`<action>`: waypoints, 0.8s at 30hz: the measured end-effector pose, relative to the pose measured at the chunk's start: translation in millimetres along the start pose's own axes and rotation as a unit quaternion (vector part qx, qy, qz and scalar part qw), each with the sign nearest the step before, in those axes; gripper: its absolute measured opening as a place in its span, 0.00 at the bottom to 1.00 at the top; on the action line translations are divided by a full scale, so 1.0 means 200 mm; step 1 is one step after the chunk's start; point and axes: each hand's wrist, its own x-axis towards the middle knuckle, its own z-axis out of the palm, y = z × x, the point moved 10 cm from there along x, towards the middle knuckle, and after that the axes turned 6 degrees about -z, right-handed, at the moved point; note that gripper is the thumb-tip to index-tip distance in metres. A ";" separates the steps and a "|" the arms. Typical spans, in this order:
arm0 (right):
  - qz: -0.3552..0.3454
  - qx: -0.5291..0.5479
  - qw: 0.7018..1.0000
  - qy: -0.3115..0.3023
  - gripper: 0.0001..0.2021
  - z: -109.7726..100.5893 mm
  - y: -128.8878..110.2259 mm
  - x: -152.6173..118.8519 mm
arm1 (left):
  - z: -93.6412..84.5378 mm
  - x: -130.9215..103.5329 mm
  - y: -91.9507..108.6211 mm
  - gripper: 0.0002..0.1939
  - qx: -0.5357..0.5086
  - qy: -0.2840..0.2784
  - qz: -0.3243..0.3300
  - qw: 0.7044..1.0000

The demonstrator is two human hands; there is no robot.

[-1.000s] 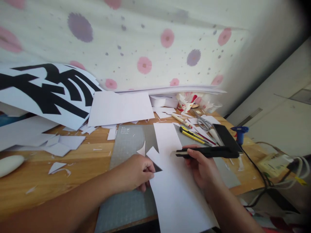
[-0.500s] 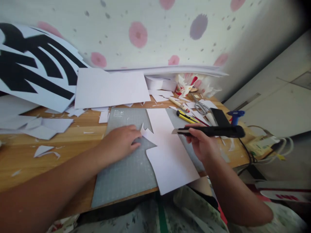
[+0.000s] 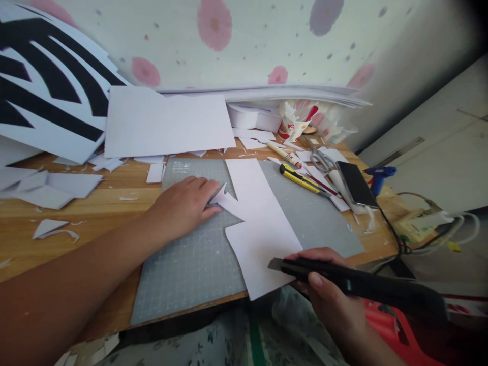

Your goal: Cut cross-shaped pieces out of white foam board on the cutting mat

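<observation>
A white sheet of card or thin board [image 3: 263, 229], with a notched left edge, lies on the grey cutting mat [image 3: 183, 269]. At that notch, a small pointed white scrap [image 3: 225, 199] sits between the thumb and fingers of my left hand [image 3: 188, 203], which are closed around its left end. Whether the scrap is fully separate from the sheet I cannot tell. My right hand [image 3: 331, 290] is wrapped round a black utility knife [image 3: 354, 279]. Its bare blade points left above the sheet's lower right part, seemingly apart from it.
Right of the sheet lie a yellow utility knife [image 3: 299, 179], scissors [image 3: 322, 160], a phone [image 3: 356, 183] and a blue glue gun [image 3: 379, 178]. A cup [image 3: 293, 127] stands behind. Offcuts [image 3: 57, 188] litter the wooden table's left side; a white board [image 3: 170, 124] leans at the back.
My right hand has drawn the black knife down and toward me, from beside the sheet's middle to its lower right. My left hand has closed on the scrap. The camera view has shifted slightly.
</observation>
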 end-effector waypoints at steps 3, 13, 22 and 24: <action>-0.005 -0.022 1.000 0.003 0.13 0.00 0.01 0.06 | 0.01 0.02 0.03 0.15 0.018 0.012 0.003 1.000; -0.017 0.032 0.998 0.060 0.09 0.00 -0.03 0.32 | -0.05 0.00 -0.13 0.11 0.082 0.036 -0.051 0.995; -0.149 -0.216 0.961 -0.085 0.10 0.30 -0.22 0.31 | -0.11 -0.17 0.24 0.15 -0.138 0.018 0.168 0.976; -0.172 -0.226 0.951 -0.126 0.10 0.40 -0.24 0.30 | -0.10 -0.19 0.28 0.15 -0.165 0.005 0.178 0.970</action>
